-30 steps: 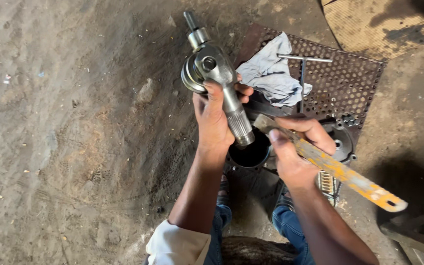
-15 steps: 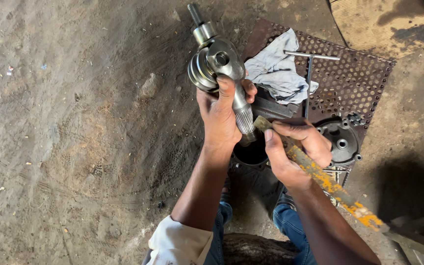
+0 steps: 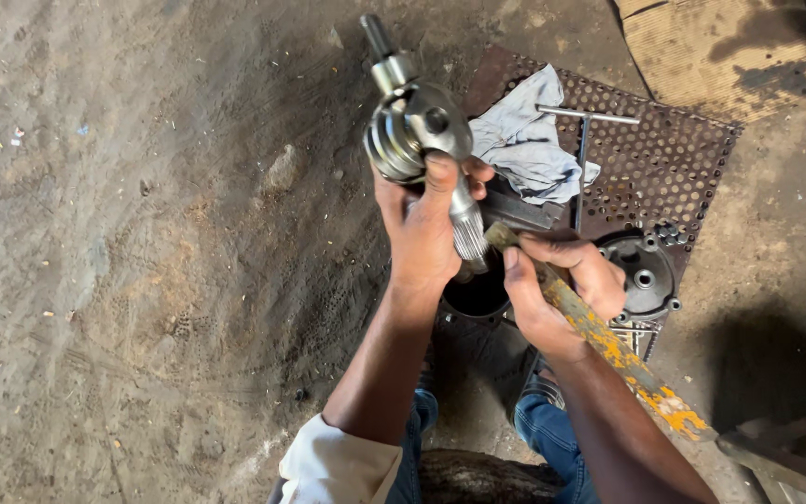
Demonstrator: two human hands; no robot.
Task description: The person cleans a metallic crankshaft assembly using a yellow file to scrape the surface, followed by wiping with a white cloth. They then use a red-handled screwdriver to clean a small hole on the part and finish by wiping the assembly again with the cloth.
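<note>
The left hand is closed around a heavy steel shaft assembly, gripping it just below the round jointed head so that the splined end points down toward the person and the thin stub points away. Held this way, the splines are turned up to the right hand, which is wrapped tight around a flat bar of worn, yellow-painted metal. The bar's tip touches the shaft at the splines, or very nearly, as if scraping or prying there; the contact point is partly hidden by the fingers.

Directly under the shaft a dark round housing sits open on the dirt floor. Its inside is in shadow, and I cannot tell whether anything lies in it.

Beyond the hands a perforated metal sheet serves as a clean laying-out place. It carries a crumpled grey rag, a T-handle wrench and, at its near edge, a round cover plate with small bolts resting along its rim. A piece of cardboard lies further off.
</note>
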